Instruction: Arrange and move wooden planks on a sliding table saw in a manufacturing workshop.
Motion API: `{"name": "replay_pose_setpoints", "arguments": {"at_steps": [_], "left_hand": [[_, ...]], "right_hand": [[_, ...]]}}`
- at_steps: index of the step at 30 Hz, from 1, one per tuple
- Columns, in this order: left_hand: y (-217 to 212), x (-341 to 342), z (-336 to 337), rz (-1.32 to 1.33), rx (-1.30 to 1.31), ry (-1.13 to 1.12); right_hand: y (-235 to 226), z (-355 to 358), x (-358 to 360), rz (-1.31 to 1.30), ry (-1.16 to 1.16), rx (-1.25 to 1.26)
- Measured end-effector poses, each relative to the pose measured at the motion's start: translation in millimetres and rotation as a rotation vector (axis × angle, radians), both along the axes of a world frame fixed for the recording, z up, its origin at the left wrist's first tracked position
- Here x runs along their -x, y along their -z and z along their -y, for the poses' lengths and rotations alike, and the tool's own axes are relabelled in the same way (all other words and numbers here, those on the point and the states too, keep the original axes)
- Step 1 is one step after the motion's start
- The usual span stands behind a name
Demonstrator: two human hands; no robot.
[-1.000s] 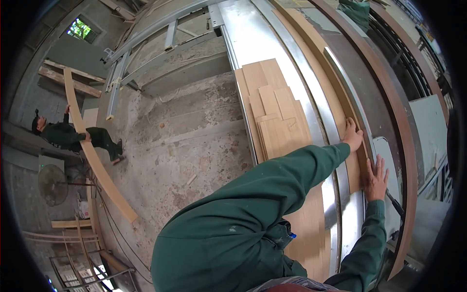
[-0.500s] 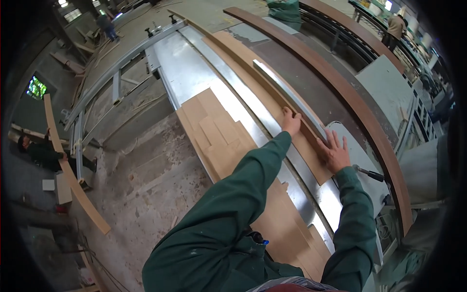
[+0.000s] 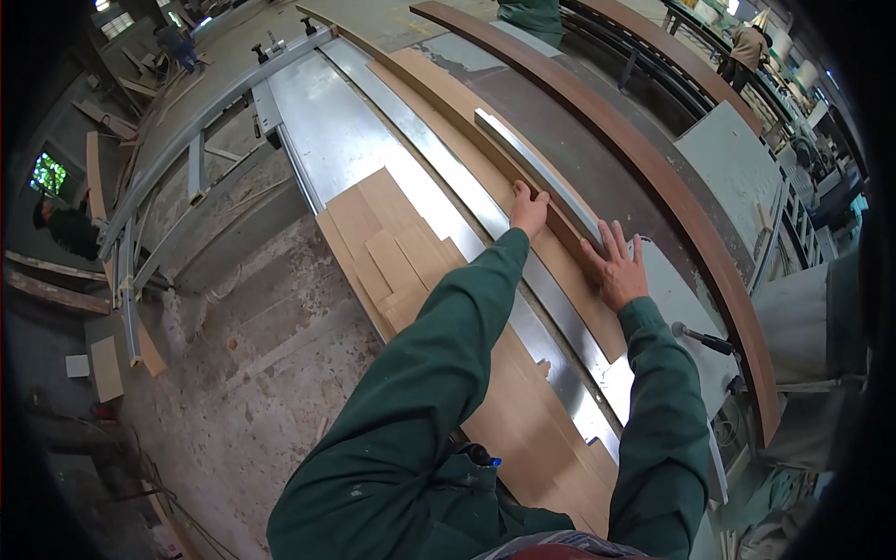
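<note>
My left hand [image 3: 529, 211] is closed on the top edge of a long, narrow wooden strip [image 3: 448, 105], thumb and fingers bent over it. This strip stands beside a straight silver metal bar [image 3: 530, 166]. Behind it on the strip, my right hand [image 3: 620, 273] rests with fingers spread, close to the near end of the bar. A flat brown board [image 3: 586, 319] lies under and left of the strip, on the shiny metal machine table [image 3: 329, 112]. Below my left forearm, several thin wooden pieces [image 3: 397, 247] are stacked on the table.
A long brown curved-looking beam [image 3: 635, 154] runs along the right side. A black-handled lever [image 3: 705, 338] sticks out near my right sleeve. To the left are a metal frame [image 3: 196, 163] and stained concrete floor [image 3: 271, 327]. A co-worker [image 3: 70, 229] stands at far left.
Both hands have shifted forward along the metal bar, away from me, keeping their grip and touch. The view has turned slightly. At far left, the co-worker and their long board have moved leftward.
</note>
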State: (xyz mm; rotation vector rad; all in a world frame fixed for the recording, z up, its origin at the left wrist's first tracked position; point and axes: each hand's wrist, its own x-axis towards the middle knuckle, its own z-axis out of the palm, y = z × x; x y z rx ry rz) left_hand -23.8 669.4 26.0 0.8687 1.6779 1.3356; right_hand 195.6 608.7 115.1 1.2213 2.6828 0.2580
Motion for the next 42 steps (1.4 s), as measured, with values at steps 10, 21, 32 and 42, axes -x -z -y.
{"name": "replay_pose_setpoints", "arguments": {"at_steps": [10, 21, 32, 42], "left_hand": [[9, 55, -28, -0.012, -0.019, -0.04], [-14, 79, -35, 0.076, 0.008, 0.031], [-13, 110, -52, 0.077, -0.019, 0.032], [-11, 113, -54, 0.058, -0.07, -0.026]], "right_hand": [[-8, -24, 51, -0.007, -0.041, -0.029], [-7, -40, 82, 0.076, 0.002, -0.019], [-7, -56, 116, 0.099, 0.032, -0.041], [0, -79, 153, 0.067, 0.044, -0.063]]}}
